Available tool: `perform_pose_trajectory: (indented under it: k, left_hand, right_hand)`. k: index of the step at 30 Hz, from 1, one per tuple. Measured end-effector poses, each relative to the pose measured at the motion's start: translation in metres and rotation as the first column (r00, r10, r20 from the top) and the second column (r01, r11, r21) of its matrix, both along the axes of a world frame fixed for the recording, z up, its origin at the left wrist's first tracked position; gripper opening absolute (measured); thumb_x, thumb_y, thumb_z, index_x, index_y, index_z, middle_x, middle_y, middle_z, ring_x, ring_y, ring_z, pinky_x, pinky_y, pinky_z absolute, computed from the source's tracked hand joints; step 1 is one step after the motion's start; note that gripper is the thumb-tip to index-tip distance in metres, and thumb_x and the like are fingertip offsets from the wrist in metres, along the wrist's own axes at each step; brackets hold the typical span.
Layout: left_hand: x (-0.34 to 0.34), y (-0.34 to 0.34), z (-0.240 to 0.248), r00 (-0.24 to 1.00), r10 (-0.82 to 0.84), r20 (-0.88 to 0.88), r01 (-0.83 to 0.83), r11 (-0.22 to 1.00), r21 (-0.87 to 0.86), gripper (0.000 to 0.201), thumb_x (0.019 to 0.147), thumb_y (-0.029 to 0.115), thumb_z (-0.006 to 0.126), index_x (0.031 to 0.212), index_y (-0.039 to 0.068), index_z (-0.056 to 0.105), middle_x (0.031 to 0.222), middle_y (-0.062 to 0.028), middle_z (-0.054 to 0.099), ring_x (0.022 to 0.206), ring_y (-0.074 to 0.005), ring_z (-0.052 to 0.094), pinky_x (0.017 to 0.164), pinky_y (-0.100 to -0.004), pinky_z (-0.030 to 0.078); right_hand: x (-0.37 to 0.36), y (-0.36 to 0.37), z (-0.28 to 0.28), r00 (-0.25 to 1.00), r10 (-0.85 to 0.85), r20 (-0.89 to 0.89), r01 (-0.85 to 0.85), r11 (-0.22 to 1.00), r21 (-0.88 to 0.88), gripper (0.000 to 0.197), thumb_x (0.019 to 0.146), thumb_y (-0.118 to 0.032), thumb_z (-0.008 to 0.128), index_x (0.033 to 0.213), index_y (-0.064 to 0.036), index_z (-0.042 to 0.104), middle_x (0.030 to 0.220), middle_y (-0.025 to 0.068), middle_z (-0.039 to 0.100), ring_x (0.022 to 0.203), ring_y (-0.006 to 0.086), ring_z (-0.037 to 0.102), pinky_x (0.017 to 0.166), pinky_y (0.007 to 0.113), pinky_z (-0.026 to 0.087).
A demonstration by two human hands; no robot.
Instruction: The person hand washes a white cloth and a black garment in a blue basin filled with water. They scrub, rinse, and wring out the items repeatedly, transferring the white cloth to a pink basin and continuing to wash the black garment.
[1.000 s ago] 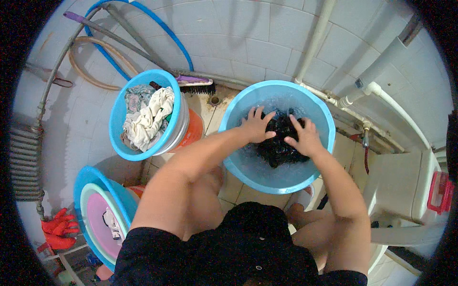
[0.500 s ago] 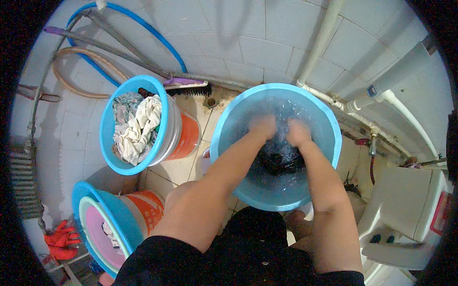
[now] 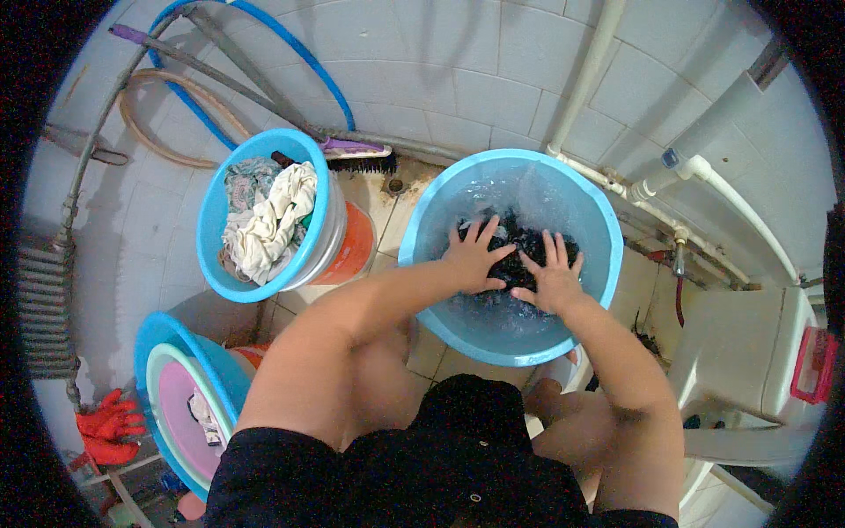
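A large light-blue basin (image 3: 421,310) in front of me holds water and a bundle of dark wet cloth (image 3: 521,242). My left hand (image 3: 475,257) lies on the left side of that cloth, its fingers spread. On the right side of it rests my right hand (image 3: 553,277), fingers also stretched apart and pointing away from me. Both palms face down and neither hand grips anything. Part of the cloth is hidden under the hands, and what kind of garment it is cannot be made out.
At left, a blue basin of laundry (image 3: 273,220) stands on a white and orange bucket (image 3: 354,245). Nearer are nested basins (image 3: 176,396) and red gloves (image 3: 113,429). A broom (image 3: 356,150) leans by the wall; a toilet (image 3: 735,352) and pipes (image 3: 585,79) stand at right.
My hands were closed and partly under the water on the dark cloth. They have come nearer to me and opened out flat on top of it. The view has shifted slightly.
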State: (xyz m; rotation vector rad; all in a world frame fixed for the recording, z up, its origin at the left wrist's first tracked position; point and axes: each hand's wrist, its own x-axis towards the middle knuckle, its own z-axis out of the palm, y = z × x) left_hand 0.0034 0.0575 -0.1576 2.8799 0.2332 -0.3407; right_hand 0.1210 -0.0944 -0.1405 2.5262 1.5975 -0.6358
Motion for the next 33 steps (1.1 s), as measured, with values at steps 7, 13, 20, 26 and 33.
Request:
perform_pose_trajectory:
  k: [7, 13, 20, 26, 33]
  left_hand:
    - [0.033, 0.006, -0.044, 0.977, 0.162, -0.142, -0.17, 0.985, -0.044, 0.049, 0.083, 0.027, 0.055, 0.128, 0.016, 0.042, 0.14, -0.017, 0.028, 0.128, -0.0389, 0.027, 0.094, -0.0542, 0.037]
    - [0.079, 0.023, -0.036, 0.879, 0.464, -0.113, -0.477, 0.849, -0.227, 0.033, 0.086, 0.028, 0.049, 0.112, 0.009, 0.056, 0.117, -0.0201, 0.054, 0.109, -0.0333, 0.052, 0.092, -0.0439, 0.042]
    - [0.082, 0.038, -0.067, 0.845, 0.532, 0.048, -0.334, 0.597, -0.729, 0.045, 0.089, 0.041, 0.047, 0.107, 0.001, 0.059, 0.102, -0.0211, 0.06, 0.097, -0.0332, 0.057, 0.087, -0.0402, 0.043]
    - [0.015, 0.019, 0.016, 0.95, 0.294, 0.108, -0.162, 0.756, -0.634, 0.056, 0.079, 0.041, 0.063, 0.123, 0.008, 0.048, 0.096, -0.0148, 0.058, 0.104, -0.0303, 0.049, 0.087, -0.0394, 0.04]
    - [0.007, 0.006, -0.019, 0.994, 0.107, -0.022, -0.107, 0.994, 0.032, 0.086, 0.073, 0.038, 0.067, 0.142, 0.017, 0.019, 0.14, -0.0183, 0.022, 0.125, -0.0459, 0.027, 0.095, -0.0595, 0.031]
  right_hand:
    - [0.023, 0.047, -0.032, 0.999, -0.003, -0.048, -0.005, 0.988, -0.155, 0.056, 0.083, -0.046, 0.052, 0.125, -0.0098, 0.047, 0.133, 0.0209, 0.038, 0.123, 0.0378, 0.037, 0.097, 0.061, 0.028]
    - [0.06, 0.065, -0.077, 0.952, -0.295, -0.08, 0.298, 0.954, 0.039, 0.047, 0.088, -0.038, 0.045, 0.122, -0.0056, 0.049, 0.12, 0.0231, 0.051, 0.11, 0.0386, 0.051, 0.097, 0.049, 0.036]
    - [0.067, 0.044, -0.058, 0.304, -0.293, -0.906, 0.807, 0.584, 0.082, 0.074, 0.086, -0.057, 0.044, 0.133, 0.0, 0.038, 0.131, 0.016, 0.045, 0.12, 0.0277, 0.043, 0.102, 0.038, 0.03]
    - [0.052, 0.012, 0.015, 0.533, -0.264, -0.804, 0.377, 0.925, -0.054, 0.076, 0.074, -0.061, 0.06, 0.127, -0.0069, 0.049, 0.124, 0.0199, 0.05, 0.12, 0.0297, 0.043, 0.101, 0.036, 0.032]
    - [-0.006, 0.009, -0.025, 0.994, -0.095, -0.048, 0.094, 0.995, -0.013, 0.074, 0.072, -0.063, 0.058, 0.131, -0.0207, 0.045, 0.145, 0.0246, 0.011, 0.134, 0.0435, 0.009, 0.097, 0.07, 0.012]
